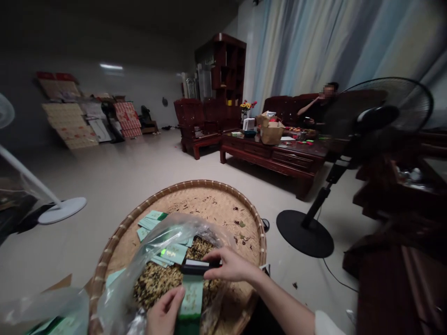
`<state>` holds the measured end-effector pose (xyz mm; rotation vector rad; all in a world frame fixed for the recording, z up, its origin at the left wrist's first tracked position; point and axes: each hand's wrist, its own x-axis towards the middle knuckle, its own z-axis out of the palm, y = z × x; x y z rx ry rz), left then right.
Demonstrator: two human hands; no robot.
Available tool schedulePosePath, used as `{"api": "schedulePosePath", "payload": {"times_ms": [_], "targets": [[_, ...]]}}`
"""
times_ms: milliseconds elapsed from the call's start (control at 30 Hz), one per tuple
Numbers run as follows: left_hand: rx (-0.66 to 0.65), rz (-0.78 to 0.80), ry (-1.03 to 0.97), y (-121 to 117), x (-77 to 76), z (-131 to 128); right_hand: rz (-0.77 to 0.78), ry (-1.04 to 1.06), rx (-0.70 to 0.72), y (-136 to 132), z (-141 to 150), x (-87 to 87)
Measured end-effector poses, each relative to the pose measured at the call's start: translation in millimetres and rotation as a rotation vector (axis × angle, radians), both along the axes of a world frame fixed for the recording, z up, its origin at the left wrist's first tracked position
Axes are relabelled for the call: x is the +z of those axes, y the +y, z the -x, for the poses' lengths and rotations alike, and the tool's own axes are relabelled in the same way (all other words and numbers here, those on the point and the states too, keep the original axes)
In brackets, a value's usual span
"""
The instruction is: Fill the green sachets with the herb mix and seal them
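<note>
My left hand (165, 311) pinches the side of a pale green packet (192, 300) with a dark green end. Across the packet's upper end lies a black handheld bag sealer (194, 269) with a pale strip on top. My right hand (228, 265) has its fingers closed around the sealer's right end. Beneath both hands, a large clear plastic bag (131, 272) stands open, holding a loose yellowish and dark dried mix (159, 281). Several flat green packets (174, 253) rest on the mix. Whether the sealer's jaws press on the packet I cannot tell.
A round woven bamboo tray (206, 183) bears the bag, more green packets (150, 221) and scattered dried bits. Another plastic bag (45, 302) is at lower left. A black fan (305, 232) stands right, a white fan (63, 210) left. Beyond a wooden table (265, 160) sits a person (314, 109).
</note>
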<state>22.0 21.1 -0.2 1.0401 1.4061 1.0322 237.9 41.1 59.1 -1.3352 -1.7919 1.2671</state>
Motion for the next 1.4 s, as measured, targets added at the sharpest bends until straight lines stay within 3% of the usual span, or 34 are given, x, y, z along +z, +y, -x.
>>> {"api": "schedulePosePath", "payload": {"times_ms": [267,500,667,800,967,1033,1200,1400], "targets": [[0.09,-0.072,0.026,-5,2.6,-6,-0.021,0.019,0.018,-4,3,-0.1],[-0.008,0.02,0.01,-4,13.5,0,-0.041,0.041,0.016,-3,3,-9.3],[0.064,0.047,0.009,-4,13.8,1,0.01,0.031,-0.032,1,-6,-9.0],[0.159,0.062,-0.001,-3,14.6,5,-0.143,-0.23,-0.076,13,-20,-18.2],[0.152,0.039,-0.024,-5,18.0,3,-0.296,-0.573,-0.127,24,-20,-38.6],[0.134,0.037,-0.028,-5,18.0,1,-0.309,-0.527,-0.133,23,-12,-37.5],[0.038,-0.021,0.003,-7,18.2,-6,-0.339,-0.092,-0.079,10,24,-18.6],[-0.025,-0.072,0.044,-14,21.6,-7,-0.291,0.086,-0.031,4,41,-18.8]]}}
